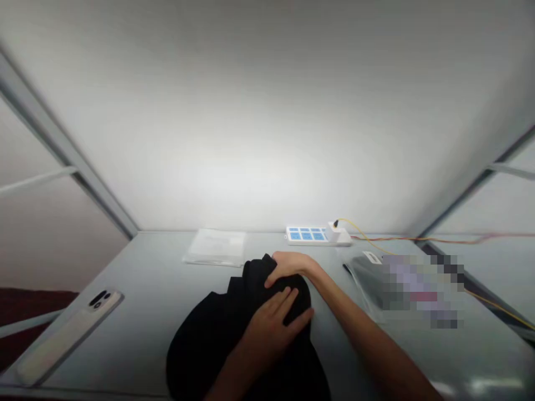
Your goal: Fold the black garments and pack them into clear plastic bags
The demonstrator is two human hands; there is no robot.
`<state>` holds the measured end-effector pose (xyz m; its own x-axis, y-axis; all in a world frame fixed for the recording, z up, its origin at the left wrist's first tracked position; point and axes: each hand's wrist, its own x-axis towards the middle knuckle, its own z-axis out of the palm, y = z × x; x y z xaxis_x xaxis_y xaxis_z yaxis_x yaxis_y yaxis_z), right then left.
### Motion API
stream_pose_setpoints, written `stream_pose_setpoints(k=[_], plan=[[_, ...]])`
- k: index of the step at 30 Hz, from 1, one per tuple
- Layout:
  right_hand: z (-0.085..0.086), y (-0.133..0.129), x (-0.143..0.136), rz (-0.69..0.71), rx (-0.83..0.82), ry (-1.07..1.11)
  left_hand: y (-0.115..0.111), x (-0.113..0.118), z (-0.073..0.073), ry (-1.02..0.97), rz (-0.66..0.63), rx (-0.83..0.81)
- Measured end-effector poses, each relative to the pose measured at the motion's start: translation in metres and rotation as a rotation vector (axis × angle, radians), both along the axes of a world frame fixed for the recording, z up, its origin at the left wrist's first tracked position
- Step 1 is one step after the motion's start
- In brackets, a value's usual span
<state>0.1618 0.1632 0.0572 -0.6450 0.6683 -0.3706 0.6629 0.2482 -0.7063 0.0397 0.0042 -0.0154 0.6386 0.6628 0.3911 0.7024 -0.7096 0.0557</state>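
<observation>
A bunched black cloth (209, 328) lies at the front middle of the table, its folds heaped toward the far end. My left hand (273, 323) rests on top of it, palm down, with fingers spread. Just beyond, my right hand (288, 266) reaches in from the right and grips the far edge of the black cloth, thumb toward me and the other fingers partly hidden behind the fold.
A flat clear plastic bag (217, 248) lies at the back of the grey table (154, 278). A white power strip (307, 236) with a plugged-in adapter and cables stands behind. A phone (69, 337) is at left, a dark plastic-wrapped package (365, 278) at right.
</observation>
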Motion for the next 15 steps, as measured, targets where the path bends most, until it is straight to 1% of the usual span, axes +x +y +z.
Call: stream_pose_setpoints(k=[2,4,8,10,11,12,13,14,15], plan=[[0.003,0.0,0.005,0.045,-0.024,0.056,0.0,-0.002,0.002,-0.006,-0.027,0.019],[0.006,-0.004,0.011,0.053,-0.011,0.123,0.001,-0.002,0.003,-0.01,-0.05,0.031],[0.006,-0.018,0.024,-0.019,0.09,0.242,-0.003,0.0,0.008,-0.051,-0.052,0.054],[0.002,-0.024,0.031,-0.06,0.118,0.339,-0.01,-0.002,0.016,-0.108,-0.092,0.094],[0.0,-0.027,0.035,-0.091,0.121,0.4,-0.015,-0.004,0.022,-0.169,-0.097,0.125],[-0.001,-0.029,0.038,-0.132,0.116,0.461,-0.019,-0.007,0.029,-0.26,-0.074,0.155],[0.0,-0.032,0.041,-0.179,0.108,0.514,-0.022,-0.012,0.037,-0.405,0.009,0.179],[0.002,-0.034,0.043,-0.221,0.101,0.549,-0.023,-0.018,0.047,-0.59,0.132,0.187],[0.006,-0.036,0.045,-0.247,0.1,0.568,-0.023,-0.026,0.057,-0.785,0.285,0.146]])
